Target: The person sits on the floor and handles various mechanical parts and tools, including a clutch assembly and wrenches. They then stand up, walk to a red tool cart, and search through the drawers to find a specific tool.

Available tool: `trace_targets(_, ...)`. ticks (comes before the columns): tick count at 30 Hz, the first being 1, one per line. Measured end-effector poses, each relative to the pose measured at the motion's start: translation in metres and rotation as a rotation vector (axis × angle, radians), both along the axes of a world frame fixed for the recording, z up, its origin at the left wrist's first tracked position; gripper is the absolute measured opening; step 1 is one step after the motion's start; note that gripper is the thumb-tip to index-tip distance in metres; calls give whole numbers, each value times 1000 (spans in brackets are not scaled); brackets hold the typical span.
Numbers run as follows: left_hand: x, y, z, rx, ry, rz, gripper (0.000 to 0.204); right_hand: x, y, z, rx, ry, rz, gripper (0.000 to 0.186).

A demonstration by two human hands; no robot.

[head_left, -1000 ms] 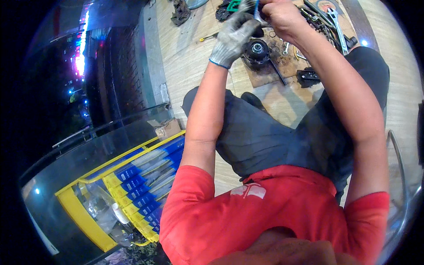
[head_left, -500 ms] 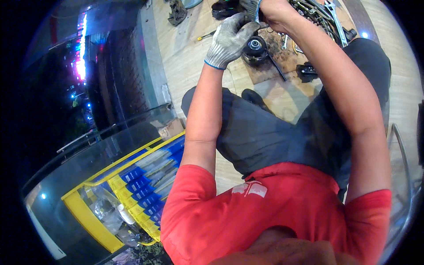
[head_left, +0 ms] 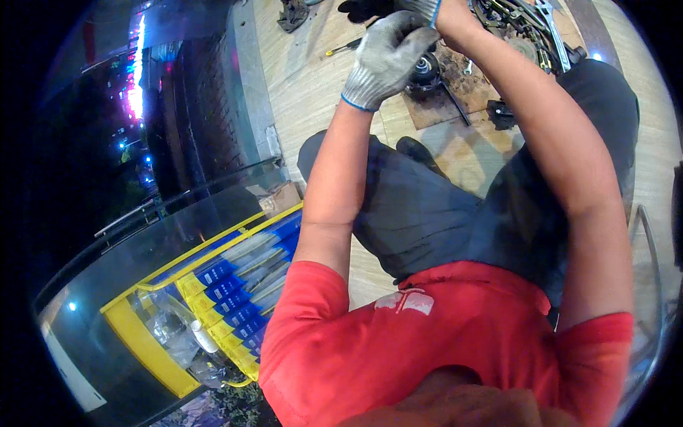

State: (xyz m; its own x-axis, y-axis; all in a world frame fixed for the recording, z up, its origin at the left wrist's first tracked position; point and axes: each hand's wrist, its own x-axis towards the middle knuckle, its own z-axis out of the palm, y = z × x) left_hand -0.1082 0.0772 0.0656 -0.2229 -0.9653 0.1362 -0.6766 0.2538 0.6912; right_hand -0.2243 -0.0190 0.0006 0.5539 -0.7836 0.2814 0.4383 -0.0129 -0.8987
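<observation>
At far left, beside your left arm, stands a yellow-framed rack [head_left: 153,345] stacked with blue-and-yellow boxes [head_left: 231,302]; an open brown cardboard box [head_left: 281,201] sits at its upper end. On the pale tiled floor [head_left: 309,82] lies a slim, yellow-handled tool [head_left: 343,47], just left of your hands.

Your left hand [head_left: 388,55], in a pale grey knitted glove with blue edging, is bent, thumb and fingers curled inward; whether it grips anything cannot be told. Just below it, a round black metal part [head_left: 425,72] with a bright centre and a dark bar [head_left: 456,104] rests on a stained brown board [head_left: 431,112].

A second grey knitted glove [head_left: 424,6], blue at the cuff, is at the upper edge, against your bare-wristed right hand [head_left: 459,27]; whether that hand is inside or gripping it cannot be determined.

Further right are a black blocky part [head_left: 500,114], a heap of dark metal parts [head_left: 514,35] and a long silver wrench [head_left: 554,35].
</observation>
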Motion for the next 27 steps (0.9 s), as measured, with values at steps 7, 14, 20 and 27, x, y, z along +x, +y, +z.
trace_targets(7, 6, 6, 1, 100, -16, -66, 31, 37, -8, 8, 590, 172, 100, 48)
trace_targets(14, -3, 3, -3, 76, -50, -86, 33, 37, -32, -8, 761, -416, 239, 46)
trace_targets(20, 2, 4, -3, 135, -13, -149, 36, 33, -23, 7, 443, -112, 365, 41)
trace_targets(27, -5, 7, 0, 206, 119, -158, 36, 33, -23, 8, 585, -223, 227, 36)
